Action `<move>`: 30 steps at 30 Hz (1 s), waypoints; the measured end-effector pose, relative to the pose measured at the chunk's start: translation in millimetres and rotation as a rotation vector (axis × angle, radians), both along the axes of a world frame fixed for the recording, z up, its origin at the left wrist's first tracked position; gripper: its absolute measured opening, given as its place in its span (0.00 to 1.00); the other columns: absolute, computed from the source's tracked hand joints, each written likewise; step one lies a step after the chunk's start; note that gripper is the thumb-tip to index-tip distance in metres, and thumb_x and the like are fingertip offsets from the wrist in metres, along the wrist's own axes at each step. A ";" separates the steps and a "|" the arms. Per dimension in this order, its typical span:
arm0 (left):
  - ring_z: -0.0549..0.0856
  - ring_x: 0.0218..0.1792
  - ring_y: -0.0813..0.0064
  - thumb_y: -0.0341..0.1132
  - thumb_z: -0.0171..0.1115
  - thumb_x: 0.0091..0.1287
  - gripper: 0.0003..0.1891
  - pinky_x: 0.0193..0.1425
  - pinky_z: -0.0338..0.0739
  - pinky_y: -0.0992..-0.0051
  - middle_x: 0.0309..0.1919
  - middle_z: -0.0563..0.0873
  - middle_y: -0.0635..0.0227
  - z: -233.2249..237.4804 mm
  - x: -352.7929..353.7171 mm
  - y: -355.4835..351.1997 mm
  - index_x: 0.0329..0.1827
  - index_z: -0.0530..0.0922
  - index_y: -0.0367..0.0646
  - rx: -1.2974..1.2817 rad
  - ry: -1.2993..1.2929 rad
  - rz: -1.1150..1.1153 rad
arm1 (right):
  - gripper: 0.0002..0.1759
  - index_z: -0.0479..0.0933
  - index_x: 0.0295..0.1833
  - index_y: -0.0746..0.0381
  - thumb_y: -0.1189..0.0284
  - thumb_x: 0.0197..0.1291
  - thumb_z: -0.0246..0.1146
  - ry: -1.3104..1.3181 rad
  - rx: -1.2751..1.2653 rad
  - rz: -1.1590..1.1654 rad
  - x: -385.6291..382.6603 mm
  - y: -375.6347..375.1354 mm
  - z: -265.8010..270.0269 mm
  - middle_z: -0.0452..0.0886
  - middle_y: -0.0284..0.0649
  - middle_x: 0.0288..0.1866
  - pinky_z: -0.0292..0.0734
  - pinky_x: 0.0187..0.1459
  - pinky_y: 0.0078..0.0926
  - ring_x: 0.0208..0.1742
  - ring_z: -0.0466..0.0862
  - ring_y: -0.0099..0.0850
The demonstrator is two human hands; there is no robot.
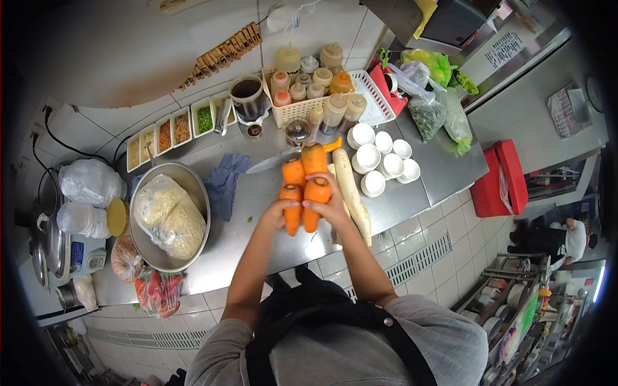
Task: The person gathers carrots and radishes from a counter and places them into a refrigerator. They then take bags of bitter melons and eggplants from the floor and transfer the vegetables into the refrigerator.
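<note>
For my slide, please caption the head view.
Left hand and right hand grasp carrots beside a long white daikon on the steel counter.

Four thick orange carrots [313,192] with darkened stem ends were held bunched between the left grip [275,212] and right grip [329,206].

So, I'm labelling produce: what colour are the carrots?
The carrots are orange, clearest in the head view.
</note>
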State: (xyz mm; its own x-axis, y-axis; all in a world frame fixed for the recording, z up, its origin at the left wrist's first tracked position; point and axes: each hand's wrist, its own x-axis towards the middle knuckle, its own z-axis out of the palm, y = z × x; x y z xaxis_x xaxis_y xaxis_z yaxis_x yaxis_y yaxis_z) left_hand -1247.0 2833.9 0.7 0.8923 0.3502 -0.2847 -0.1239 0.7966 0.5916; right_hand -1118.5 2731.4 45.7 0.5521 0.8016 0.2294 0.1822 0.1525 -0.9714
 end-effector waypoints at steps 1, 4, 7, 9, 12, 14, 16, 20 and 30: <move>0.79 0.53 0.62 0.29 0.62 0.52 0.34 0.59 0.74 0.63 0.54 0.75 0.58 4.5 4.3 -14.4 0.64 0.62 0.43 -0.037 -0.089 0.028 | 0.30 0.75 0.49 0.56 0.69 0.34 0.75 0.007 -0.007 -0.003 3.1 -10.5 10.9 0.69 0.42 0.55 0.59 0.64 0.32 0.58 0.69 0.37; 0.78 0.54 0.62 0.29 0.61 0.51 0.34 0.58 0.75 0.62 0.54 0.75 0.58 23.7 22.7 -50.1 0.64 0.61 0.43 -0.039 -0.089 0.102 | 0.32 0.72 0.52 0.59 0.72 0.36 0.74 0.268 -0.011 0.069 21.1 -36.1 36.1 0.70 0.40 0.53 0.66 0.59 0.31 0.56 0.70 0.33; 0.77 0.55 0.63 0.29 0.61 0.51 0.34 0.58 0.75 0.62 0.54 0.74 0.59 20.3 14.0 -54.7 0.64 0.61 0.44 -0.073 -0.122 -0.049 | 0.35 0.67 0.57 0.60 0.73 0.38 0.69 0.567 0.077 0.069 23.1 -53.2 40.7 0.69 0.39 0.52 0.71 0.52 0.29 0.53 0.72 0.32; 0.76 0.56 0.64 0.29 0.62 0.51 0.35 0.58 0.74 0.63 0.56 0.73 0.59 35.0 -0.8 -55.9 0.65 0.59 0.46 -0.066 -0.171 0.005 | 0.38 0.65 0.58 0.59 0.68 0.36 0.68 0.639 0.139 0.136 20.0 -59.0 38.5 0.67 0.41 0.55 0.72 0.54 0.35 0.57 0.70 0.36; 0.75 0.55 0.66 0.29 0.65 0.49 0.42 0.57 0.74 0.65 0.56 0.72 0.60 66.9 -33.0 -56.6 0.69 0.53 0.50 0.031 -0.150 0.081 | 0.40 0.63 0.58 0.60 0.63 0.35 0.69 0.713 0.229 0.227 3.6 -55.4 34.3 0.66 0.43 0.57 0.68 0.61 0.42 0.63 0.66 0.42; 0.75 0.55 0.66 0.29 0.65 0.48 0.45 0.57 0.73 0.64 0.56 0.72 0.61 81.0 -64.5 -57.0 0.71 0.51 0.51 0.073 -0.150 0.212 | 0.40 0.63 0.58 0.59 0.58 0.37 0.68 0.734 0.294 0.328 -15.8 -42.3 35.8 0.65 0.51 0.60 0.62 0.65 0.46 0.65 0.65 0.46; 0.74 0.55 0.66 0.29 0.67 0.47 0.50 0.58 0.72 0.65 0.59 0.69 0.62 112.4 -127.2 -61.0 0.73 0.46 0.52 0.193 -0.245 0.331 | 0.39 0.64 0.58 0.57 0.56 0.38 0.67 0.774 0.374 0.582 -75.7 -4.3 64.8 0.63 0.56 0.64 0.56 0.68 0.46 0.68 0.62 0.50; 0.74 0.55 0.67 0.30 0.69 0.44 0.55 0.57 0.71 0.66 0.61 0.67 0.63 148.4 -227.8 -65.9 0.74 0.42 0.54 0.241 -0.205 0.562 | 0.38 0.64 0.57 0.57 0.56 0.38 0.67 0.769 0.341 0.872 -163.5 48.1 86.0 0.63 0.58 0.64 0.51 0.70 0.48 0.68 0.60 0.51; 0.74 0.56 0.65 0.35 0.68 0.44 0.54 0.59 0.70 0.65 0.59 0.68 0.60 163.3 -529.6 -99.3 0.73 0.43 0.52 0.401 -0.064 1.100 | 0.38 0.63 0.58 0.56 0.58 0.38 0.67 0.923 0.109 1.384 -504.6 101.3 120.5 0.63 0.55 0.63 0.66 0.60 0.49 0.64 0.65 0.50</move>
